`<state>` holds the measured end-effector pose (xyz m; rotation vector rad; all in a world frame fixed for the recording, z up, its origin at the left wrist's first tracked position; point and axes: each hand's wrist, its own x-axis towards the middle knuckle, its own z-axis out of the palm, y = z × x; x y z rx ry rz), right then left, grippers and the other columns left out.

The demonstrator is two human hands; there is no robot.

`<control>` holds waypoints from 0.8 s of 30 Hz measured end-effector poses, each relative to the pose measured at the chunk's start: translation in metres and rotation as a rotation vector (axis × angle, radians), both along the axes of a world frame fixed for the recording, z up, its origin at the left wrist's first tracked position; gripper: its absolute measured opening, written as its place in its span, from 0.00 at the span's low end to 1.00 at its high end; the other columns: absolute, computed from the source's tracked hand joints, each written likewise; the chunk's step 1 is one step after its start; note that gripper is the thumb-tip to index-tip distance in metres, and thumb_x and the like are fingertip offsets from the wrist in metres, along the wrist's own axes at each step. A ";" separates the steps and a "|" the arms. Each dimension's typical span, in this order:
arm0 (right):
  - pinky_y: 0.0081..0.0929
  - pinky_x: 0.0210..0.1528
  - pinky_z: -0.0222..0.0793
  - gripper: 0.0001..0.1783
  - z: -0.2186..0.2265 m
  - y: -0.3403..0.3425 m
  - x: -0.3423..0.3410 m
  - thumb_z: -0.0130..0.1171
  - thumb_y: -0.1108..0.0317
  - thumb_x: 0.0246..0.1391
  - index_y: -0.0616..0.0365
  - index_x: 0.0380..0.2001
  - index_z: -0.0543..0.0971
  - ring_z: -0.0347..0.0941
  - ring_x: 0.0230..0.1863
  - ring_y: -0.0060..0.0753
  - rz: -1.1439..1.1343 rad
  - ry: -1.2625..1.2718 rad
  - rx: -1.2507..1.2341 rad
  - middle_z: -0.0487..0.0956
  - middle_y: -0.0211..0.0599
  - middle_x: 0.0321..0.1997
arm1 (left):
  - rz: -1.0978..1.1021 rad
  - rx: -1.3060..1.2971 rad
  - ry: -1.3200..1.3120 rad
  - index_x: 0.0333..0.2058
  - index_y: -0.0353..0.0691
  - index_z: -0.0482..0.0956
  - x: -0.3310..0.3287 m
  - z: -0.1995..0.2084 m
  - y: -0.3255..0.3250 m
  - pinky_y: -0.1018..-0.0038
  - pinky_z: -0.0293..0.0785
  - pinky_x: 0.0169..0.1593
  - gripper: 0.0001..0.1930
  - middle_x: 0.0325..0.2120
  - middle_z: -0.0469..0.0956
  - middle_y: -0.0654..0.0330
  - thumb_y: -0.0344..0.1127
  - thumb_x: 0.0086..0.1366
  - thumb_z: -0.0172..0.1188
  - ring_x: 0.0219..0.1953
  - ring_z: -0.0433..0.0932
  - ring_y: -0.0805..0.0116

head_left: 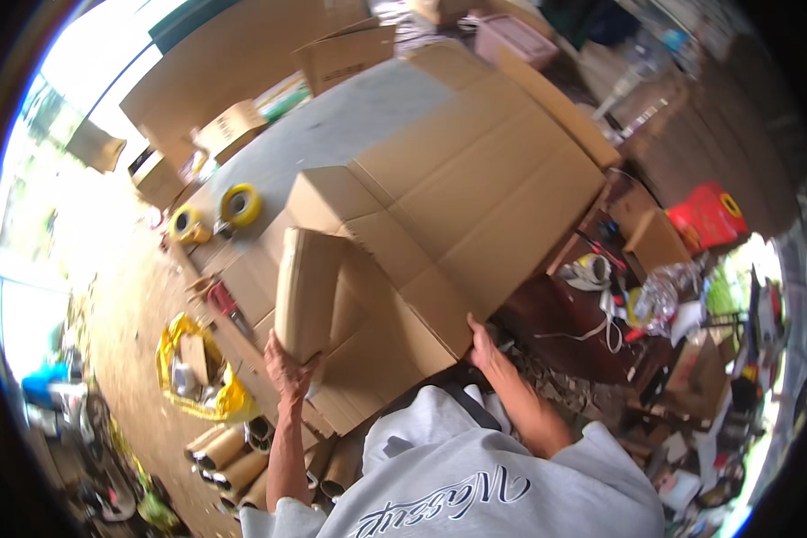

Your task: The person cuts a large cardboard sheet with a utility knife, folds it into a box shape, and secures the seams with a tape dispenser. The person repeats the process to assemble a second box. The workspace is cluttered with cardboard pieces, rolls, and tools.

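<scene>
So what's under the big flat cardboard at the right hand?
A grey tabletop shows past the far-left edge of the cardboard; what lies directly beneath is covered.

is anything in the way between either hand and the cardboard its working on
Nothing visible is. The left hand is against the lower end of the slim cardboard box, and the right hand is at the near edge of the opened-out cardboard, with no object showing between.

Pale grey shirt [565, 493] (dark looping script [452, 502] across it)
</scene>
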<state>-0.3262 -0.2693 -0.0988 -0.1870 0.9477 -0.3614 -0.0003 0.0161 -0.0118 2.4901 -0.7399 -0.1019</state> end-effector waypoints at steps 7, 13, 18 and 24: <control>0.45 0.63 0.71 0.25 -0.025 -0.025 -0.013 0.63 0.60 0.63 0.56 0.61 0.74 0.73 0.62 0.41 -0.092 -0.113 -0.049 0.78 0.37 0.60 | -0.042 0.132 -0.001 0.70 0.36 0.57 0.002 0.004 -0.021 0.51 0.68 0.64 0.60 0.60 0.69 0.41 0.50 0.42 0.82 0.61 0.69 0.40; 0.44 0.59 0.75 0.20 -0.037 0.023 -0.010 0.69 0.75 0.55 0.57 0.52 0.79 0.78 0.54 0.40 -0.009 -0.114 0.010 0.82 0.36 0.53 | -0.034 0.169 -0.016 0.70 0.36 0.56 0.000 0.008 -0.023 0.51 0.68 0.64 0.60 0.59 0.69 0.41 0.51 0.43 0.82 0.61 0.69 0.39; 0.41 0.51 0.76 0.16 -0.073 0.028 0.005 0.74 0.81 0.41 0.61 0.36 0.84 0.80 0.44 0.38 -0.179 0.085 -0.150 0.84 0.35 0.42 | -0.030 0.074 -0.050 0.68 0.35 0.60 -0.002 0.006 -0.033 0.53 0.67 0.66 0.58 0.59 0.71 0.41 0.48 0.41 0.82 0.62 0.69 0.40; 0.28 0.44 0.75 0.14 -0.084 0.018 -0.006 0.76 0.80 0.39 0.63 0.33 0.85 0.78 0.40 0.26 0.056 0.387 -0.479 0.84 0.30 0.38 | -0.002 0.119 0.009 0.70 0.34 0.58 -0.013 0.014 -0.043 0.50 0.66 0.65 0.58 0.59 0.70 0.39 0.44 0.42 0.81 0.61 0.69 0.37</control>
